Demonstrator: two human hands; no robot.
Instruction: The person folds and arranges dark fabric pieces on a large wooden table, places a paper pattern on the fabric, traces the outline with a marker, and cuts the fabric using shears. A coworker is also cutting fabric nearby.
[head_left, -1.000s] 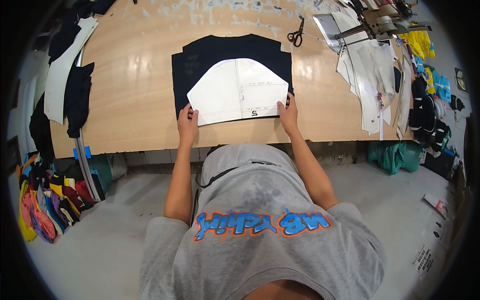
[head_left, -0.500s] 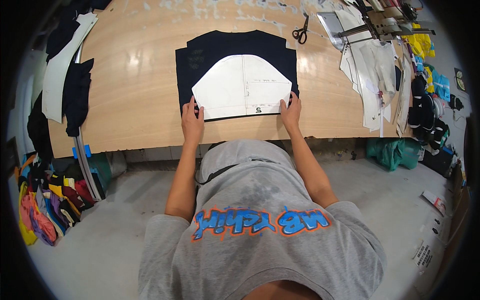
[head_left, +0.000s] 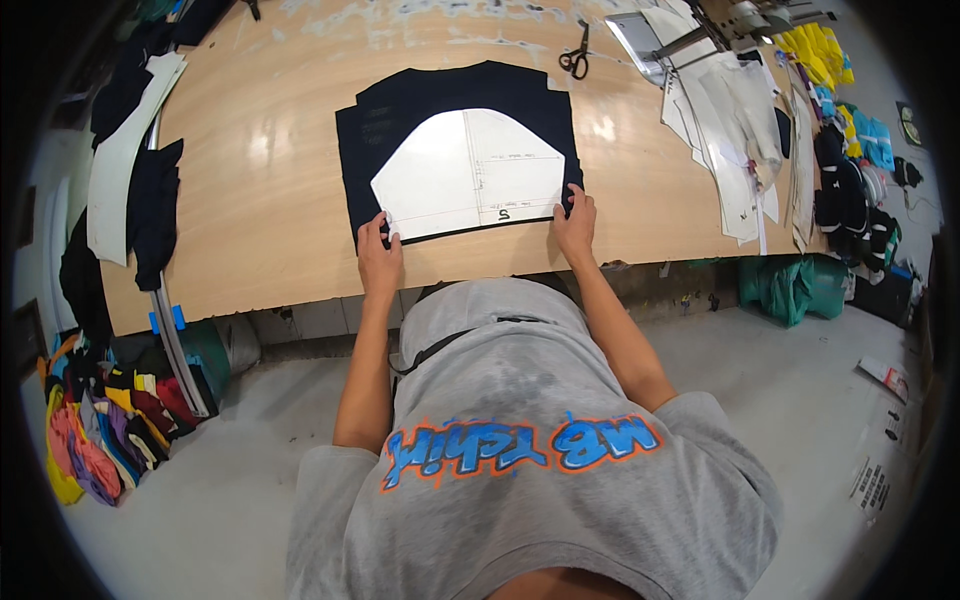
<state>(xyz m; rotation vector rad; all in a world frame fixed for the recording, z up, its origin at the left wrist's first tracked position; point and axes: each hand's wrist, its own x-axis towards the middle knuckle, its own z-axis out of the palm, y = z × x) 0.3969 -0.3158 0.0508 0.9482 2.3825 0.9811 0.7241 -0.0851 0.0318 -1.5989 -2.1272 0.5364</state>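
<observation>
A white pattern piece [head_left: 430, 165] with a domed top and pen lines lies flat on dark navy fabric [head_left: 450, 90]. The fabric shows past the pattern at the top and both sides, with a thin strip along the bottom. At the pattern's lower left corner is my left hand [head_left: 380, 258], thumb and fingers apart, fingertips touching the corner and the cloth. My right hand [head_left: 575, 230] is at the lower right corner, its thumb by the pattern's edge and its fingers spread over the fabric. Neither hand visibly lifts anything.
Black scissors [head_left: 575, 60] lie beyond the fabric on the wooden table [head_left: 250, 130]. Pale pattern sheets [head_left: 715, 150] and a metal-armed device [head_left: 680, 50] occupy the right side. More dark cloth [head_left: 155, 210] hangs at the left edge. Colourful garments [head_left: 110, 430] are heaped below.
The whole view has turned slightly, so the table and fabric appear tilted and shifted left. Both hands remain at the pattern's lower corners, and the pattern still lies on the fabric.
</observation>
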